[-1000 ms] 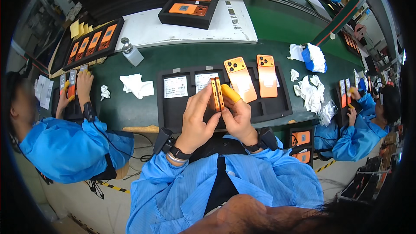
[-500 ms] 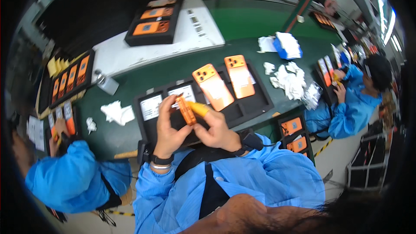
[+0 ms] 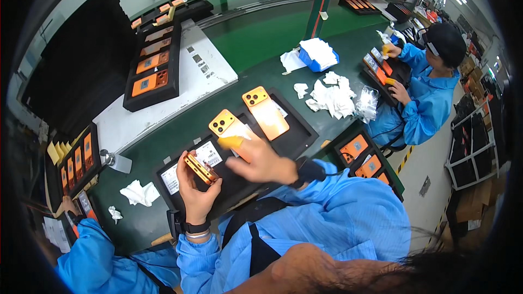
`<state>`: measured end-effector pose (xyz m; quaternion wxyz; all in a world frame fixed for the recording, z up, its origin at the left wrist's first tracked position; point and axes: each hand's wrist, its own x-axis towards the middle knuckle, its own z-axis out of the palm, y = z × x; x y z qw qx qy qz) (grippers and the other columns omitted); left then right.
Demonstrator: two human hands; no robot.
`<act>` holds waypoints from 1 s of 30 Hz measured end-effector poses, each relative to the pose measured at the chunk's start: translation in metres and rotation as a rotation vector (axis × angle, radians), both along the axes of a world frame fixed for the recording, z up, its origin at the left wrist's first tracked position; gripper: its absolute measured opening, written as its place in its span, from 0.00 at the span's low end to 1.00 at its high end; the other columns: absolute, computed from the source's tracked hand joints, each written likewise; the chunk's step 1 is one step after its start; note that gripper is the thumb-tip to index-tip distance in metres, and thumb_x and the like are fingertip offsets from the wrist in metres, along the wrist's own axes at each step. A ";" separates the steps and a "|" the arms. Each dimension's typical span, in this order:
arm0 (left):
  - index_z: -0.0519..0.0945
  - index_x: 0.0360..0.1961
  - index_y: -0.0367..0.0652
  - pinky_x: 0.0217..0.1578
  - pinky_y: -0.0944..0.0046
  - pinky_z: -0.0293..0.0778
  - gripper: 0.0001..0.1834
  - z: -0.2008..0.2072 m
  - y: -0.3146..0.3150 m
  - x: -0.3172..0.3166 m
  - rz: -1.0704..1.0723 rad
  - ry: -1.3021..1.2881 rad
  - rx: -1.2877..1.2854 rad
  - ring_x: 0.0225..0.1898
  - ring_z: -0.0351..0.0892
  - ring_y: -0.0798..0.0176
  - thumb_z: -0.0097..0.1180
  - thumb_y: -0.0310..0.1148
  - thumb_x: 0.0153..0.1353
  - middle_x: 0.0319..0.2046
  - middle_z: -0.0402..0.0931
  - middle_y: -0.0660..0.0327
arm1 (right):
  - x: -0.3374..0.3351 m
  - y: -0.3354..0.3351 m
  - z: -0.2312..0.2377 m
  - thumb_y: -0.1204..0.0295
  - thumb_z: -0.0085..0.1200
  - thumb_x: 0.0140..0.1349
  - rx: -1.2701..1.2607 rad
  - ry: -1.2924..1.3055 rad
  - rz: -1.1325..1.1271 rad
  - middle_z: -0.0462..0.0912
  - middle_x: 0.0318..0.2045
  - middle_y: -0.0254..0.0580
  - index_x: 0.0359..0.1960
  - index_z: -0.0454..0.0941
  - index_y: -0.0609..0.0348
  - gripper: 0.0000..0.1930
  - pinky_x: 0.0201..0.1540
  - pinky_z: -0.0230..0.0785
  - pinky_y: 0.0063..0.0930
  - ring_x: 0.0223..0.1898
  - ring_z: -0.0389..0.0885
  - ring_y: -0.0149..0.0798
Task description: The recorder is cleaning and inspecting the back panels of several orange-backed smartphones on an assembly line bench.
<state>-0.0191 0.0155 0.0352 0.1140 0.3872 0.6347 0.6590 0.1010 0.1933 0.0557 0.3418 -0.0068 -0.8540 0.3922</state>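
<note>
My left hand (image 3: pixel 199 200) grips an orange smartphone (image 3: pixel 200 169), held up with a narrow edge showing. To its right, my right hand (image 3: pixel 266 164) is apart from the phone, blurred by motion. Its fingers look spread, a yellow finger cot (image 3: pixel 231 142) covers one fingertip, and nothing shows in it. Both hands are over a black foam tray (image 3: pixel 303 128). Two more orange phones lie on the tray: one (image 3: pixel 267 115) toward the right, the other (image 3: pixel 223 122) partly hidden behind my right hand. White printed labels (image 3: pixel 207 153) lie in the tray's left compartments.
Crumpled white wipes (image 3: pixel 333 98) and a blue box of wipes (image 3: pixel 317 57) are at the far right. A bottle (image 3: pixel 118 162) stands at the left, near another wipe (image 3: pixel 139 193). Trays of phones (image 3: pixel 150 83) surround the bench. Co-workers in blue sit at both sides (image 3: pixel 436 95).
My right hand has left the phone and moved rightward. My left hand keeps hold of the phone and has tilted it. The view has shifted, so the bench sits differently in it.
</note>
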 end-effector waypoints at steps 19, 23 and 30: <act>0.56 0.71 0.37 0.65 0.57 0.63 0.54 -0.009 -0.004 -0.014 -0.121 -0.077 0.044 0.66 0.66 0.55 0.72 0.22 0.42 0.65 0.65 0.48 | 0.042 0.236 -0.091 0.69 0.55 0.57 0.763 -0.636 -1.026 0.82 0.37 0.37 0.33 0.87 0.47 0.07 0.54 0.62 0.58 0.48 0.77 0.45; 0.57 0.71 0.35 0.70 0.55 0.57 0.53 -0.012 -0.003 -0.020 -0.152 -0.062 0.060 0.69 0.64 0.55 0.72 0.23 0.43 0.65 0.66 0.49 | 0.038 0.235 -0.066 0.69 0.58 0.59 0.685 -0.562 -0.987 0.83 0.34 0.41 0.32 0.86 0.52 0.06 0.47 0.67 0.50 0.42 0.79 0.48; 0.58 0.70 0.35 0.70 0.56 0.56 0.51 -0.006 -0.005 -0.019 -0.191 -0.091 0.036 0.69 0.64 0.55 0.71 0.22 0.43 0.65 0.66 0.50 | -0.011 0.103 0.042 0.79 0.62 0.57 0.091 -0.032 -0.212 0.81 0.29 0.45 0.38 0.85 0.62 0.07 0.34 0.70 0.34 0.29 0.78 0.46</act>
